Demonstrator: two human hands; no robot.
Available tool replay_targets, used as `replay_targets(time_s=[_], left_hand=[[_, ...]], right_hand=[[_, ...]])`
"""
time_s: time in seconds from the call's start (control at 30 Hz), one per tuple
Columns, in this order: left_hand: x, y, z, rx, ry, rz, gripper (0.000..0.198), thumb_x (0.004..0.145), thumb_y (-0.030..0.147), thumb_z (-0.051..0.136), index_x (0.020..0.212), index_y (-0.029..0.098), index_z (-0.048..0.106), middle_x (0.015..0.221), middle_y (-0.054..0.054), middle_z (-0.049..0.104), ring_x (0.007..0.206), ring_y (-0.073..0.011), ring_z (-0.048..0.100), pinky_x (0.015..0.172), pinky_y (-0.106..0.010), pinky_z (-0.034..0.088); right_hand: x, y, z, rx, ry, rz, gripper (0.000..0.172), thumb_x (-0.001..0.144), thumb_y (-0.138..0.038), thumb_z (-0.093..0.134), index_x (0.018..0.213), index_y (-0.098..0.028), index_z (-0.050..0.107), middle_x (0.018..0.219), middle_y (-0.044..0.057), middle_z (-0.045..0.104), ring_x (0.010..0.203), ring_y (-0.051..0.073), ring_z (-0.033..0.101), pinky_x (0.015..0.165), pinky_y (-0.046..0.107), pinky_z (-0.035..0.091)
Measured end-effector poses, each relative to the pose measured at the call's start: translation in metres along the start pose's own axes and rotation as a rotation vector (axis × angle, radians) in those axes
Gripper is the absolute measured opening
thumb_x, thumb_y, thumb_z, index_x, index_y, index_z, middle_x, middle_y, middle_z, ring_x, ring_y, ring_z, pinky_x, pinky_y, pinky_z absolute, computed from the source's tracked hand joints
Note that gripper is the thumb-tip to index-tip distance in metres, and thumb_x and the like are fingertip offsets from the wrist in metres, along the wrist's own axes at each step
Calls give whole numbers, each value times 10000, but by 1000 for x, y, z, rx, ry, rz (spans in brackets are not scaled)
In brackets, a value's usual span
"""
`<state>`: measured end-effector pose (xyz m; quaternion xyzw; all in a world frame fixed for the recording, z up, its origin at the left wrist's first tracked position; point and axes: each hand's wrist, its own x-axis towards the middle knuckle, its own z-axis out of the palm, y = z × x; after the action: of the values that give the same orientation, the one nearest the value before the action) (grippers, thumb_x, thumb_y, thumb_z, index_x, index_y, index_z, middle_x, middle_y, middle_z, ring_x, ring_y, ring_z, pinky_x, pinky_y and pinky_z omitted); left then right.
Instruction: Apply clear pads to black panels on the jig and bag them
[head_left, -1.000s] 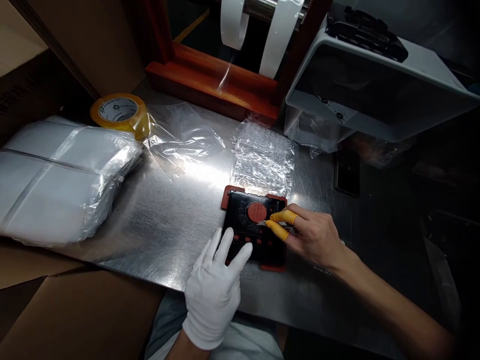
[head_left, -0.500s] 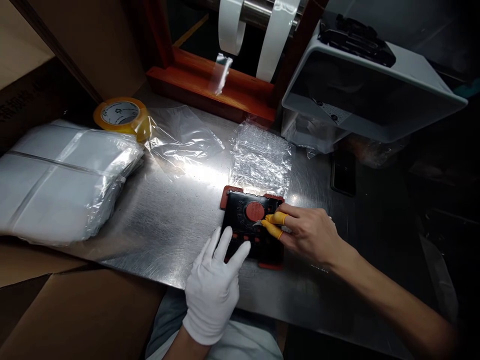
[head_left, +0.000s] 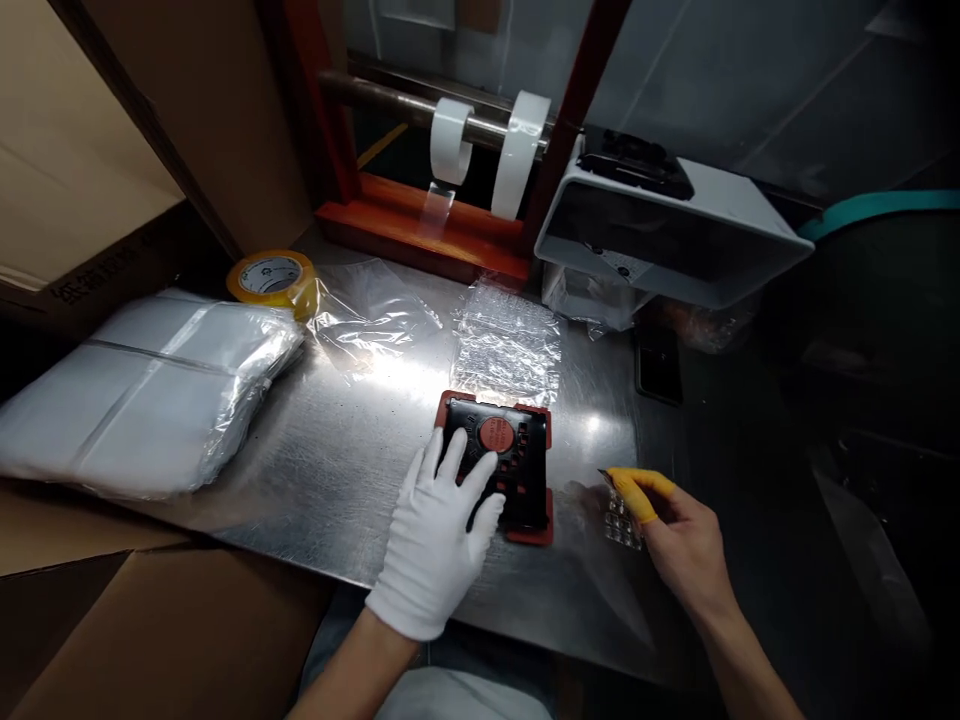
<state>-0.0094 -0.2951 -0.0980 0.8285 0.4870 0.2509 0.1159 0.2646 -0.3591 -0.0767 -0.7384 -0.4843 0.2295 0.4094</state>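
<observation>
A black plastic panel (head_left: 534, 480) with a round reddish disc (head_left: 496, 434) and several small square openings lies in a red-brown holder (head_left: 541, 538) on the metal table. My left hand (head_left: 439, 530), in a white glove, rests on the panel's left part with its fingers spread. Off to the right of the panel, my right hand (head_left: 679, 535) wears yellow finger cots on its thumb and forefinger. Those fingers pinch a small pointed metal tool (head_left: 603, 472), of which only the dark tip shows. Just beneath them lies a small clear sheet of square bumps (head_left: 619, 528).
Bubble wrap (head_left: 506, 345) and a clear bag (head_left: 375, 310) lie behind the panel. A yellow tape roll (head_left: 270, 278) and bundled plastic bags (head_left: 157, 390) are at left. Farther back stand a red tape rack (head_left: 427, 245) and a grey bin (head_left: 675, 235); a phone (head_left: 658, 365) lies right.
My right hand has moved from the panel's face to the right, off the panel, with the pointed tool. The left hand stays on the panel's left side. The camera view has tilted up.
</observation>
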Motion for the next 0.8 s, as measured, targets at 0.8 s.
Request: replay_targets(time_s=[0.8], left_hand=[[-49,8,2,-131,216,-122,412,904,88,617,1303,186,582,1387,-117,589,1364,-280,494,1116,-471,435]], right_hand=[[-1,-15,0,-238,-260,-441,276,974,-190,549,1229,-232,648,1022,59,668,819,164,658,674,277,529]])
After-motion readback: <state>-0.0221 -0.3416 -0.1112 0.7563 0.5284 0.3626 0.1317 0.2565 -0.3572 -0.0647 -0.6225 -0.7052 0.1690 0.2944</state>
